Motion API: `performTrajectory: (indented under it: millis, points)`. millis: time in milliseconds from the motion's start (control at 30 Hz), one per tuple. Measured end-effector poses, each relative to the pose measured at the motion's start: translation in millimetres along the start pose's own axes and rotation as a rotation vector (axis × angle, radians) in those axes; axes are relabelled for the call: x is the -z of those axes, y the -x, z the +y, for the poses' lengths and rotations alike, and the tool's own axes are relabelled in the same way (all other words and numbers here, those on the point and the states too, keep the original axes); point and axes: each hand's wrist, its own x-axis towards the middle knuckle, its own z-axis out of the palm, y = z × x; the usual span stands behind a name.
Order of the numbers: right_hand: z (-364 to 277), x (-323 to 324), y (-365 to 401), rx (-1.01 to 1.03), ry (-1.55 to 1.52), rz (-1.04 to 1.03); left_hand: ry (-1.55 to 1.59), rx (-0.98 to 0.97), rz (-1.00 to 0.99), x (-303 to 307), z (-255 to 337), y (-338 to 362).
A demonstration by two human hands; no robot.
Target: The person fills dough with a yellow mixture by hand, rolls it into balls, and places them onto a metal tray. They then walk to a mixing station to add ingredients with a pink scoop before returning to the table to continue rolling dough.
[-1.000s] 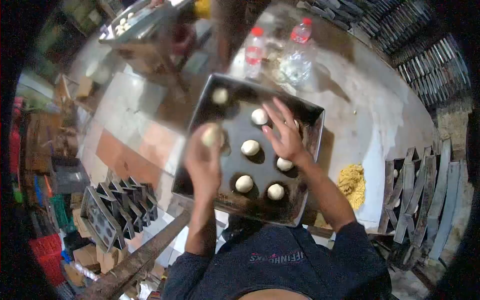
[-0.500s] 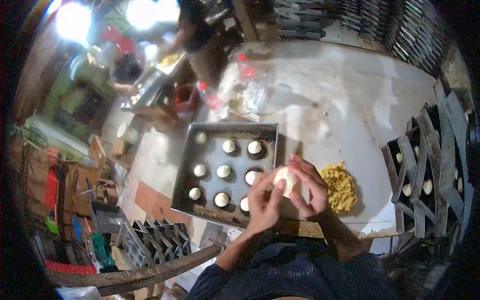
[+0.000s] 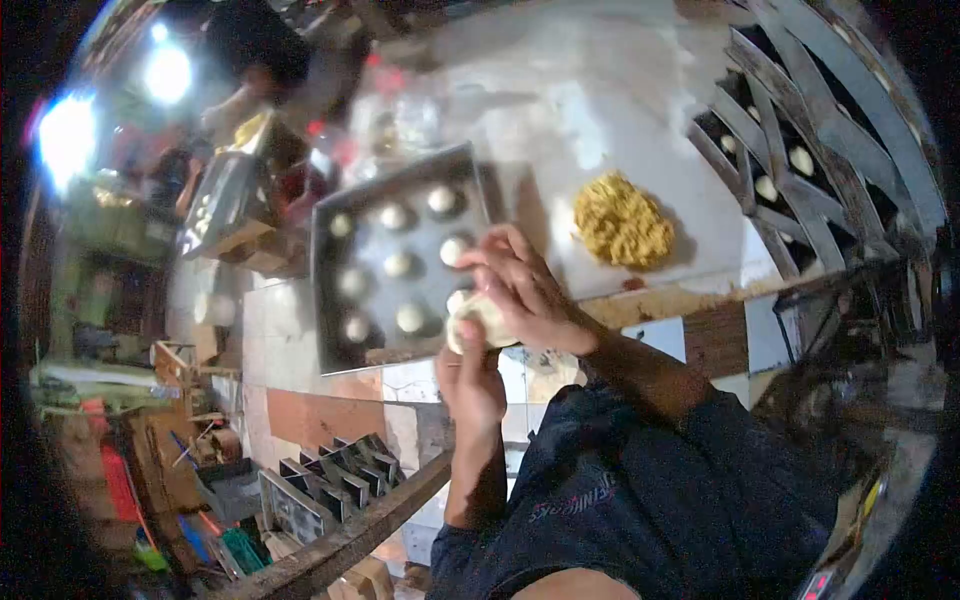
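Dough piece [image 3: 472, 322] held over the table's [image 3: 640, 100] near edge, just beside the baking tray's [image 3: 318, 300] near corner. The left hand [image 3: 470, 378] is cupped beneath it and the right hand [image 3: 527, 295] curled over it. Step judged: shaping. The next move likely calls for one hand freed, since the yellow filling pile [image 3: 620, 220] lies apart.

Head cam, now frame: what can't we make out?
The dough piece: head view, mostly covered by the right hand; shape unclear.
The left hand: head view, fingertips hidden behind the dough piece.
The dough balls on the tray: head view, motion-blurred; count uncertain.
The bottles: head view, blurred; labels unreadable.
The tin racks: head view, cut off by the right edge.
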Motion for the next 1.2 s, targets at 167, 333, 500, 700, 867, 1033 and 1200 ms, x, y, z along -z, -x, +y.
performTrajectory:
  millis: [167, 333, 500, 700, 867, 1033, 1200]
  points:
    - [9.1, 23.1, 48.9, -0.218, -0.078, -0.171, 0.266, 0.347, -0.104, 18.0, -51.0, 21.1]
    - [71.0, 116.3, 42.0, -0.437, 0.299, -0.238, 0.662, 0.463, -0.292, 9.8, -50.6, 5.1]
    - [161.8, 195.2, 48.3, -0.437, 0.98, -0.313, 0.508, 0.428, -0.327, -23.1, -48.1, -37.1]
    - [185.8, 229.0, 33.5, -0.755, 0.611, -0.273, 0.139, 0.377, -0.354, -78.8, -81.3, -93.2]
    - [179.8, 231.4, 26.4, -0.413, 0.515, -0.256, 0.109, 0.488, -0.193, -112.0, -112.0, -117.9]
    - [194.7, 234.7, 15.0, -0.563, 0.431, -0.235, 0.154, 0.515, -0.081, -137.2, -122.7, -131.0]
    - [173.1, 235.6, 0.3, -0.866, -0.504, -0.049, 0.131, 0.508, -0.075, -140.7, -139.8, -137.0]
